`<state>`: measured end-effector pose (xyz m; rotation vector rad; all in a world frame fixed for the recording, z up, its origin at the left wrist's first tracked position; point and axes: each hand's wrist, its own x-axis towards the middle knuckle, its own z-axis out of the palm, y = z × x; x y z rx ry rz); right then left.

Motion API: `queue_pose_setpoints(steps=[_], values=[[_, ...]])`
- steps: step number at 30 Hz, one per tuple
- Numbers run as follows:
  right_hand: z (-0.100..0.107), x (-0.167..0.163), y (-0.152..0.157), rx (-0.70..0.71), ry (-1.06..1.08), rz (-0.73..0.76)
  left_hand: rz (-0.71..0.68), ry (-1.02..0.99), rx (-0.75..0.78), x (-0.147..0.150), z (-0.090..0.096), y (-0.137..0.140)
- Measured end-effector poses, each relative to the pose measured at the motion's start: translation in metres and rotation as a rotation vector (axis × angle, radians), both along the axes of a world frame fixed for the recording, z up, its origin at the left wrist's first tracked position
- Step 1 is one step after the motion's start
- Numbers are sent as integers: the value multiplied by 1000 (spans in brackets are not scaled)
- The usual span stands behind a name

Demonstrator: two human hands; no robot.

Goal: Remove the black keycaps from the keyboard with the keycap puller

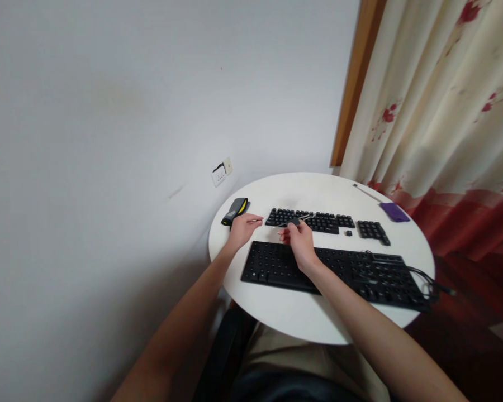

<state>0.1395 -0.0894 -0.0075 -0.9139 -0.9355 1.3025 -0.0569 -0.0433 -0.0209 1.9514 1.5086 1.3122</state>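
Observation:
My right hand (300, 244) is closed around a small tool with a dark handle (294, 221) and thin wires reaching left, which looks like a wire keycap puller. It is above the upper edge of a black keyboard (283, 281), whose keycaps are off over much of its left part. My left hand (242, 228) is at the left of the table with its fingers pinched; what they hold, if anything, is too small to name. Rows of loose black keycaps (327, 224) lie behind the keyboard. A separate keycap group (372, 230) and a single keycap (349, 233) lie to the right.
A grey, black and yellow pouch (236, 210) lies beside my left hand on the round white table (293, 319). At the right are a purple cloth (394, 212), a thin rod (366, 192) and the coiled cable (428, 282). A wall and curtain stand behind.

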Motion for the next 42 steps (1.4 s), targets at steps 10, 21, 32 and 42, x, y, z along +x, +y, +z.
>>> queue_pose_setpoints(steps=[10,21,32,42], values=[[2,15,14,31,90,-63,29,78,-101,0,-32,14],[6,19,16,44,89,-83,-110,18,-159,-18,-37,16],[9,24,15,47,89,-78,-162,25,-119,-17,-35,12],[8,24,17,56,65,-83,-177,18,-75,-16,-40,11]])
